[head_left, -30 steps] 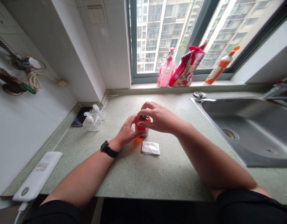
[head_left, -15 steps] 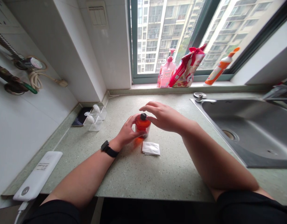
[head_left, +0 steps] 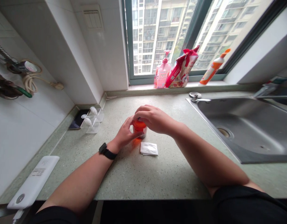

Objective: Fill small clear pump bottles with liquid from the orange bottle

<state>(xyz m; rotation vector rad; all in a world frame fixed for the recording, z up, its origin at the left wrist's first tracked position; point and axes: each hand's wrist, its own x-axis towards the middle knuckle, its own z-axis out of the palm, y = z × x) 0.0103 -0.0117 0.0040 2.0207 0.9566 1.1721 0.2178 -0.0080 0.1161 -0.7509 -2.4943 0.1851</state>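
A small orange bottle (head_left: pixel 139 128) stands upright near the middle of the desk (head_left: pixel 157 174). The left hand (head_left: pixel 125 134) wraps around its side, so that grip is closed on the bottle. The right hand (head_left: pixel 152 119) sits on top, with its fingers curled down over the bottle's dark top. That grip looks clamped on the top, which is mostly hidden under the fingers. It looks like the top is being turned with the bottle held firm. I cannot tell if it is going on or coming off, or how much turning is left.

A folded white wipe (head_left: pixel 149 148) lies flat on the desk just beside the bottle, on the side nearer the person. It is not being touched.

The desk is a pale green speckled stone. A steel sink (head_left: pixel 246 130) is set into its right side. By the left edge lies a white power bank (head_left: pixel 33 183). In the far left corner sit some clear little holders (head_left: pixel 93 119) and a dark phone (head_left: pixel 77 119).

On the window sill at the far edge stand a pink pump bottle (head_left: pixel 161 74), a red and white bag (head_left: pixel 180 70) and an orange and white bottle (head_left: pixel 212 68) that leans. Tall buildings show through the window. The left wrist wears a black watch (head_left: pixel 105 150).
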